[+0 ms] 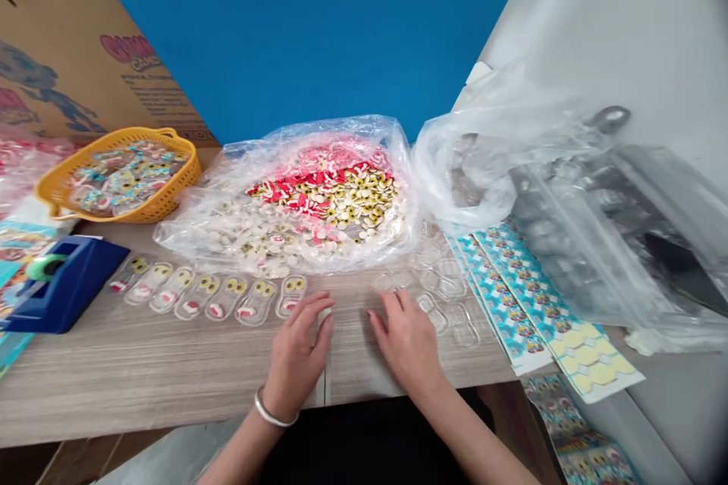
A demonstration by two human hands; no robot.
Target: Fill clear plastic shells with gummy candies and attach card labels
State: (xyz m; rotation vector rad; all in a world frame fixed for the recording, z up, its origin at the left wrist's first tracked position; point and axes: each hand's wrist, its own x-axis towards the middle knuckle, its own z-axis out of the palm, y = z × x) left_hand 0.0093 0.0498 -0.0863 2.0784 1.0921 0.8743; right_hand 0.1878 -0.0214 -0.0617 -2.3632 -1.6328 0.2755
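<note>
"So, how far along is it?"

"Seven clear foot-shaped shells (262,307) run leftward from the fingers of the left hand (296,356), filled with yellow eyes (264,288) and red mouth pieces (248,311). Those look done."

"And the fingers?"

"Left hand half curled; I can't tell whether it pinches a small pale piece (326,312). Right hand (410,348) loosely parted, holding nothing I can see."

"What's left?"

"The bare shells (433,312) just right of the right fingers, I'd judge. More eyes and mouth pieces lie in the clear plastic bag (196,231) beyond both hands' fingertips."

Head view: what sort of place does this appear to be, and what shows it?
Probably a packing or assembly workstation: a plastic bag of small pieces, clear trays in a row, and printed sheets.
</note>
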